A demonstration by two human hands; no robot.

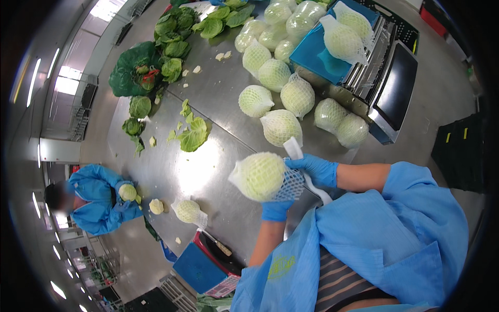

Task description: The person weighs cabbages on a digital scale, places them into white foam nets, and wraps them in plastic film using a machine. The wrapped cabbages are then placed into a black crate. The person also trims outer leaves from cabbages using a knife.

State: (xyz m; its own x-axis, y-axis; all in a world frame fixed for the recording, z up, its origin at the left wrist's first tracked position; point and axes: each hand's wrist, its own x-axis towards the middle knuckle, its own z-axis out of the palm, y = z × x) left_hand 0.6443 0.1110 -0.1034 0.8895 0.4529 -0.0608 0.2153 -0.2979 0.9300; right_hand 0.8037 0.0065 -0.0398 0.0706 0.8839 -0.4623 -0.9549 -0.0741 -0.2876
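Note:
A pale, trimmed cabbage (262, 175) in a white foam net sleeve is held above the metal table, between both hands. My gloved left hand (277, 208) supports it from beneath, the fingers mostly hidden behind cabbage and net. With my gloved right hand (315, 168) I grip the loose end of the foam net (291, 184) at the cabbage's near side. A white strap or band (293, 148) shows by my right hand; what it belongs to I cannot tell. Close by on the table lies another net-sleeved cabbage (281, 126).
Netted and film-wrapped cabbages (275, 75) crowd beside a film wrapping machine (384, 84). Leafy cabbages (171, 50) and a green mesh sack (134, 70) line the far side. Left are a netted cabbage (187, 211), a knife (218, 243), a scale (202, 265), and a co-worker (99, 199) holding a cabbage.

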